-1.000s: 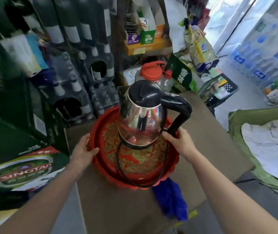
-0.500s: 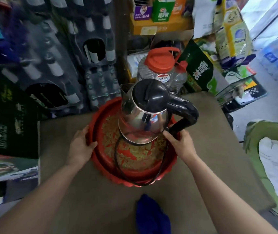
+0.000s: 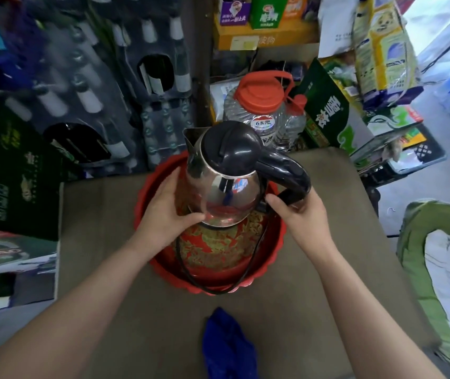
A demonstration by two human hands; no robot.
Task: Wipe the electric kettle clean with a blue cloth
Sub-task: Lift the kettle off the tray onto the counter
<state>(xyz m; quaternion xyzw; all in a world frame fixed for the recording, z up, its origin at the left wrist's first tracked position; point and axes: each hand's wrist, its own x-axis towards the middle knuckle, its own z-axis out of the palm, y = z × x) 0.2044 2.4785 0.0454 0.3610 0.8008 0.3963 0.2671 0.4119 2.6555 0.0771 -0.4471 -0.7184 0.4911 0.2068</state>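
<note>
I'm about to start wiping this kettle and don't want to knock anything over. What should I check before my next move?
1. Kettle steady: ok. The left hand holds its body and the right hand grips the handle's lower end.
2. Lid closed: ok.
3. Blue cloth in hand: not ok. It lies untouched on the table.
4. A hand free for the cloth: not ok. Both are on the kettle.
5. Cord out of the way: not ok. It loops across the red tray.
6. Kettle unplugged: cannot tell. No plug is in view.
</note>
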